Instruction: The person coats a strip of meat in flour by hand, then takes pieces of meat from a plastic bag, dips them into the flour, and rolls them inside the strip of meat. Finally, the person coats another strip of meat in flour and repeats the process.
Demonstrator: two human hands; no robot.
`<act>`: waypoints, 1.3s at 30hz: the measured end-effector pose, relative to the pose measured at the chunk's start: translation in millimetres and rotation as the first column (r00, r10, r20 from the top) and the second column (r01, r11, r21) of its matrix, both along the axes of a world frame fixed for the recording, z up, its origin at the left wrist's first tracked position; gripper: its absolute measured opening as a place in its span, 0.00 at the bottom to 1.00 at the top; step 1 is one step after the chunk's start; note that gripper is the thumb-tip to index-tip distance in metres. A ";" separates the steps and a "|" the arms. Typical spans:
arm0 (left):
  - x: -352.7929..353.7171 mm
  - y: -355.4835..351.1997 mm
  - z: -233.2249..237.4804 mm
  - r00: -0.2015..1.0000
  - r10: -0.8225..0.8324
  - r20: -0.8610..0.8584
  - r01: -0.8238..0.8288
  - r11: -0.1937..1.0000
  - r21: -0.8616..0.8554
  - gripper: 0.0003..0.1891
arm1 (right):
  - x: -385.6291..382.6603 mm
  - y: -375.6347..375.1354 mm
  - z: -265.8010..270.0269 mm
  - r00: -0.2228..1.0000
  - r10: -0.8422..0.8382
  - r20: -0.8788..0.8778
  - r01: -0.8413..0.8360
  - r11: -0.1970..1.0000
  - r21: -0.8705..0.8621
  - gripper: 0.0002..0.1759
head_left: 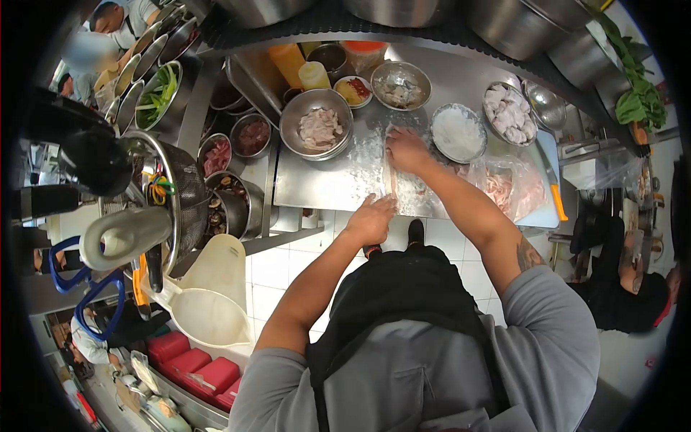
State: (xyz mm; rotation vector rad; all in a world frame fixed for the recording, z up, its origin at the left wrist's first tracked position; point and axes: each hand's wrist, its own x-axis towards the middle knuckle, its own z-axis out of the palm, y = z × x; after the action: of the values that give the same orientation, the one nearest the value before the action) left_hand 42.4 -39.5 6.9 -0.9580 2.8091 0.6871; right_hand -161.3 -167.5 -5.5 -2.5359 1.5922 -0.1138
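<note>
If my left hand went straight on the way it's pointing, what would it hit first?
Likely the floured meat strip on the steel counter, just ahead of the left hand; it may already touch it.

The steel counter (pixel 317 183) was bare at the near left. A floured meat strip (pixel 392 180) crossed the middle. Meat bowl (pixel 287 133), flour bowl (pixel 435 137) and chicken bowl (pixel 486 108) walled the far edge; a plastic bag (pixel 507 183) and knife (pixel 553 183) blocked the right.

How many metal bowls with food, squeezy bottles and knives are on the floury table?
Metal bowls with food: 4
Squeezy bottles: 2
Knives: 1
Total: 7
</note>
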 end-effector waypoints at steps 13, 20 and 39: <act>-4.3 4.8 1.1 0.998 0.061 -0.021 -0.062 0.998 -0.019 0.28 | 2.9 -33.1 -1.8 0.994 -0.070 0.086 0.071 0.997 -0.014 0.13; -8.3 20.3 -3.7 0.991 0.125 -0.038 -0.125 0.992 0.007 0.23 | -23.9 -39.6 -12.7 0.990 0.119 0.073 -0.122 0.992 0.039 0.14; -15.8 27.7 10.4 0.984 0.171 0.040 -0.171 0.985 -0.010 0.26 | -17.4 -47.3 -10.3 0.957 0.288 0.027 -0.286 0.956 -0.062 0.14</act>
State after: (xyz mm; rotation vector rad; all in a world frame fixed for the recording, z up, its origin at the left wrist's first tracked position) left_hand 26.7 -11.8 17.3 -1.2110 2.7182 0.6681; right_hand -178.7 -214.8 -15.8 -2.7599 1.2060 -0.1731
